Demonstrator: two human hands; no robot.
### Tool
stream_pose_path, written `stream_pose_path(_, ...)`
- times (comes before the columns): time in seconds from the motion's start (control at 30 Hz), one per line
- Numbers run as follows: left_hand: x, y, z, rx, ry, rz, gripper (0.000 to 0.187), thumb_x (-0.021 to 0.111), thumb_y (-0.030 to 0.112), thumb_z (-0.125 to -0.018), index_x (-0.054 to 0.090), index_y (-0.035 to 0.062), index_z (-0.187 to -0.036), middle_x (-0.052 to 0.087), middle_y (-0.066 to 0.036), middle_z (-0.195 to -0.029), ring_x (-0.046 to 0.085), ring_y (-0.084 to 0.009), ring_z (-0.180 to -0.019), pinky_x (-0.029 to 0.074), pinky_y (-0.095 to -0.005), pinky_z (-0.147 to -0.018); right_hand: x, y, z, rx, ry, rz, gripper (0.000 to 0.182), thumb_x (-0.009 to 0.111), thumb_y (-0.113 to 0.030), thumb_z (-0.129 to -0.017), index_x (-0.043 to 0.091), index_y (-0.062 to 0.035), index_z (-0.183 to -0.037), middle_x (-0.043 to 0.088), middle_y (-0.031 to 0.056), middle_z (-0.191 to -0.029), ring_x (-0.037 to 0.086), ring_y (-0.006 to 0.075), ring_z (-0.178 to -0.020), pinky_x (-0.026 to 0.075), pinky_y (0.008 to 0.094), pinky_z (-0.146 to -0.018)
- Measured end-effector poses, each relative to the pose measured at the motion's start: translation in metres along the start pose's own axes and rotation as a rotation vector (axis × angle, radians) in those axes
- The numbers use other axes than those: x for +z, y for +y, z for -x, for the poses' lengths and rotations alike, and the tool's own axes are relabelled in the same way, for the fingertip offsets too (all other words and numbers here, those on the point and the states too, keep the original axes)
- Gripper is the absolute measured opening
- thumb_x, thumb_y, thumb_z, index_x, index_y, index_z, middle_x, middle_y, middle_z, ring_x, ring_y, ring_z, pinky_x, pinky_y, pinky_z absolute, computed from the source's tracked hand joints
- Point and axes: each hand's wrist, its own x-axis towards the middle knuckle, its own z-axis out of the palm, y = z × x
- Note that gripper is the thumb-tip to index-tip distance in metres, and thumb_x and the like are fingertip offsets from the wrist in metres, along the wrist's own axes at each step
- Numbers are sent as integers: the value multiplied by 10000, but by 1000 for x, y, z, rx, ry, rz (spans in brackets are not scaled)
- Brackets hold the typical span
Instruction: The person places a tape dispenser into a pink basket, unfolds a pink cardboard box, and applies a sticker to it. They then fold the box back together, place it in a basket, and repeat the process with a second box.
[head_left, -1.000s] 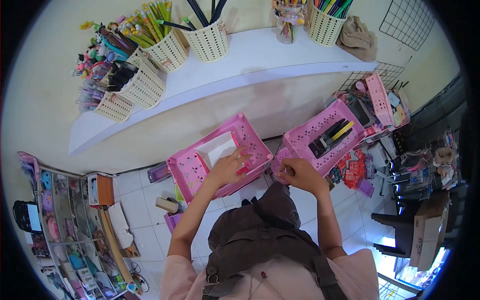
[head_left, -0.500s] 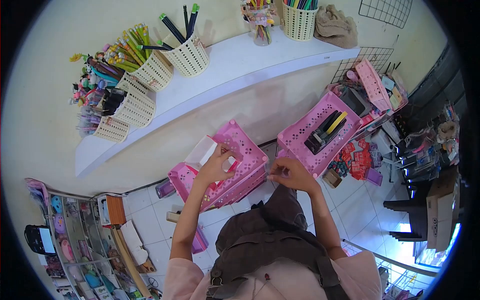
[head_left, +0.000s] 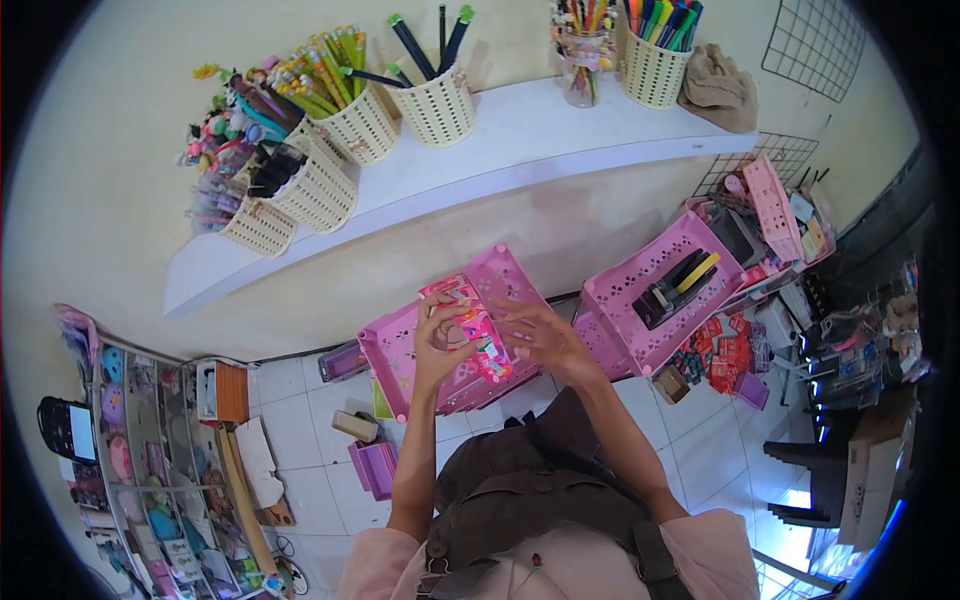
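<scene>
A bright pink printed box (head_left: pixel 485 338) with a colourful picture on it is over the pink basket (head_left: pixel 402 345) on the left. My left hand (head_left: pixel 440 340) is closed on the box's left side, thumb and fingers curved over its printed face. Close to the box's right edge is my right hand (head_left: pixel 545 338), its fingers stretched out and apart, the fingertips at the edge. The basket's perforated wall and rim show around the box, and part of its floor is hidden by my hands.
To the right, a second pink basket (head_left: pixel 610 290) holds a black tape dispenser (head_left: pixel 675 290) with a yellow part. Above runs a white shelf (head_left: pixel 530 130) with pen baskets (head_left: pixel 432 110). Red packets (head_left: pixel 722 355) and a small brown box (head_left: pixel 671 384) lie on the tiled floor.
The box has turned from its white side to its printed pink face. My right hand has moved left to the box, its fingers spreading from a pinch. The camera view has shifted.
</scene>
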Motion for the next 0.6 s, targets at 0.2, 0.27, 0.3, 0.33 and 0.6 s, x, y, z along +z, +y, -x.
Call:
stream_pose_path(0.2,-1,-10,8,31,75,-48,503,741,1,-496,566,30,-967,331,-53,-1042,421,-152,-992,402,-265,-833,6,31,3,8,216,-269,307,526,-41,-752,500,-58,-1058,333,138,-1262,267,239,-1198,194,357,-986)
stream_pose_path(0.27,0,-12,8,29,77,-65,515,748,15,-488,566,32,-969,328,-53,-1044,416,-155,-998,396,-272,-843,7,35,2,-52,173,-237,274,512,-56,-765,533,-62,-1038,334,140,-1264,258,230,-1206,200,336,-982)
stream_pose_path(0.3,0,-14,8,47,84,-60,529,758,41,-483,558,18,-972,328,-52,-1052,414,-152,-1003,387,-262,-851,9,35,1,-50,175,-235,274,512,-56,-765,533,-62,-1038,334,140,-1264,258,230,-1206,200,336,-982)
stream_pose_path(0.33,1,-16,9,63,91,-54,546,768,67,-478,550,4,-975,327,-52,-1060,412,-149,-1009,378,-252,-859,13,32,1,-36,208,-227,251,509,-55,-768,550,-62,-1015,340,136,-1261,272,225,-1198,204,329,-979)
stream_pose_path(0.6,12,-24,7,102,97,-232,562,782,113,-449,572,30,-964,321,-62,-1057,363,-197,-1050,358,-309,-886,33,35,-7,4,628,-292,123,583,-47,-733,619,-16,-846,485,78,-1113,456,139,-993,355,255,-828)
